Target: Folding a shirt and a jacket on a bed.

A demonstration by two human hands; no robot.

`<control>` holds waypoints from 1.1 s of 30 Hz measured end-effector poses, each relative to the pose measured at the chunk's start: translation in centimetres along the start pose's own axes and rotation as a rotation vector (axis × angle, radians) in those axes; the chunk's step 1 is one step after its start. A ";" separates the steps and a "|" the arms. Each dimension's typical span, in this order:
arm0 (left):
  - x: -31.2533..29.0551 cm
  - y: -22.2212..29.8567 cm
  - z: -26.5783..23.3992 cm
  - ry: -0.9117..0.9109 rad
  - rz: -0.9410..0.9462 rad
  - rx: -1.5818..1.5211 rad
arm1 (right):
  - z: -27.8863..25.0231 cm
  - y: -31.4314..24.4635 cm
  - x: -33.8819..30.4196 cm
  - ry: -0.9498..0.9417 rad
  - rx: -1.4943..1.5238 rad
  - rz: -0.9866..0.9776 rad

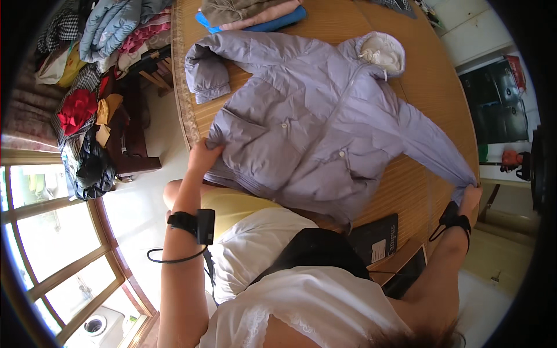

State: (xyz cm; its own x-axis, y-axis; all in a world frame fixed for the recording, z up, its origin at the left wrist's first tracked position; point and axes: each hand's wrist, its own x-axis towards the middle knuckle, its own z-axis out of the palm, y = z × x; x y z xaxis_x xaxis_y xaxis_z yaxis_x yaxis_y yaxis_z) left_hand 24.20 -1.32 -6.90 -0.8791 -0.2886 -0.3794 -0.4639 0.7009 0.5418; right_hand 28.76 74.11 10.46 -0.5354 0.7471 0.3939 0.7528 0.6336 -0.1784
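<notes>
A lilac hooded puffer jacket [307, 110] lies spread front side up on a wooden table [432, 64], its hood pointing to the far right. My left hand [204, 156] grips the jacket's edge at the left side, near the hem. Out at the right table edge, my right hand [471, 196] is closed on the end of the right-hand sleeve, which is stretched out straight. The other sleeve bends at the far left, its cuff folded back toward me. The hem hangs close to my lap at the table's near edge.
Folded clothes [252, 14] are stacked at the table's far side. A black notebook [374, 238] lies by the near edge. Heaped garments [78, 110] and a black plastic bag [96, 165] cover furniture at the left, beside a window [61, 223]. Dark cabinets stand far right.
</notes>
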 end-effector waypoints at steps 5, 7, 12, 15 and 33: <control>-4.0 6.6 0.7 0.464 0.447 0.404 | 0.1 -1.7 -1.4 -0.232 -0.302 0.054; -5.3 9.5 1.1 0.287 0.772 0.213 | 0.4 -2.6 -1.9 -0.276 -0.359 0.068; -9.8 10.8 7.2 -0.259 1.178 0.358 | 4.1 -2.9 2.4 -0.446 -0.426 -0.219; -9.6 11.9 7.1 -0.451 1.066 0.460 | 2.2 -11.1 3.0 -0.866 0.035 -0.214; 3.0 -2.0 -3.0 0.177 -0.312 -0.630 | 10.4 -34.6 -17.4 -0.318 0.303 -1.121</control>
State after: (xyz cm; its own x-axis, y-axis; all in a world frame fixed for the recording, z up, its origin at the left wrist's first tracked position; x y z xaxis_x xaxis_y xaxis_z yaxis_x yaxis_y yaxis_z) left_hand 22.16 -5.61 -6.88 -0.6750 -0.5530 -0.4885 -0.6244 0.0753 0.7775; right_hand 8.01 41.30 0.43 -0.9371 -0.2598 0.2331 -0.2889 0.9521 -0.1005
